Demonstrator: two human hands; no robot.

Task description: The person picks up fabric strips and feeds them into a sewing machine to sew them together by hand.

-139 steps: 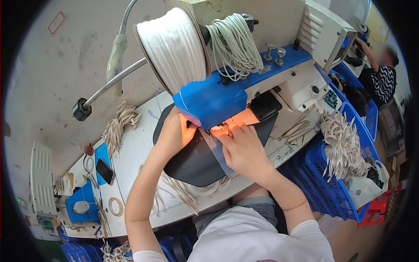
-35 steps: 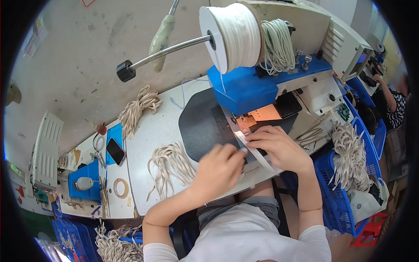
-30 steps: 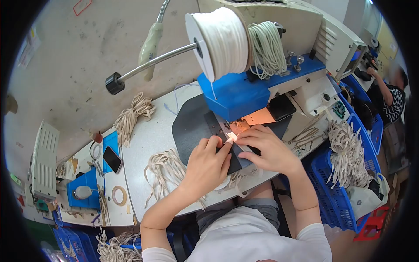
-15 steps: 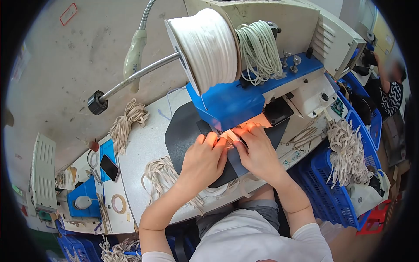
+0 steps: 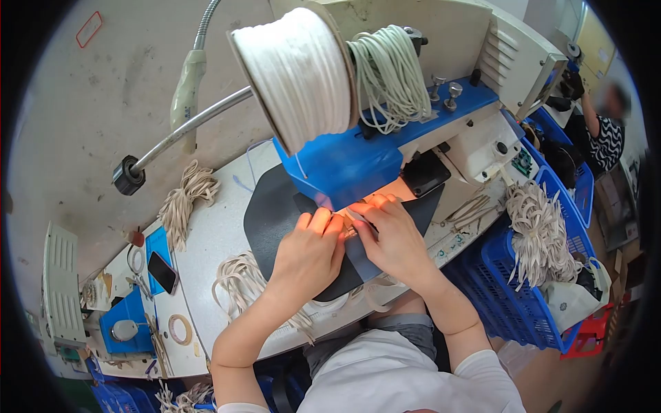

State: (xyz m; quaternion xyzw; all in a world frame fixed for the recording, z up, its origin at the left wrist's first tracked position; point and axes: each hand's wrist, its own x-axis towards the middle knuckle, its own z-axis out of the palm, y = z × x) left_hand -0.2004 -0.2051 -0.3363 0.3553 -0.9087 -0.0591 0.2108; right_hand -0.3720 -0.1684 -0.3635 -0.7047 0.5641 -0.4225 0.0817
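Under the blue machine head [image 5: 337,168], my left hand [image 5: 306,251] and my right hand [image 5: 392,237] work close together in orange light. Fingers of both hands are bent and pinched on a pale fabric strip [image 5: 349,224], whose ends are largely hidden by the fingers. My left fingertips are nearest the machine's working point, which the blue housing covers. Beneath the hands lies a dark work plate [image 5: 265,220]. A loose bundle of cream strips [image 5: 237,275] rests beside my left forearm, partly behind it.
A white cord spool [image 5: 292,79] and a green cord coil [image 5: 391,79] sit above the machine. Left are another strip bundle [image 5: 184,206], a phone [image 5: 162,272] and a tape roll [image 5: 180,330]. Right, strips [image 5: 540,234] overhang blue crates [image 5: 513,303]; a person [image 5: 606,134] sits beyond.
The whole view has shifted slightly, so the machine and table appear farther left. Both hands stay at the machine head with small finger movements; less of the strip shows between them.
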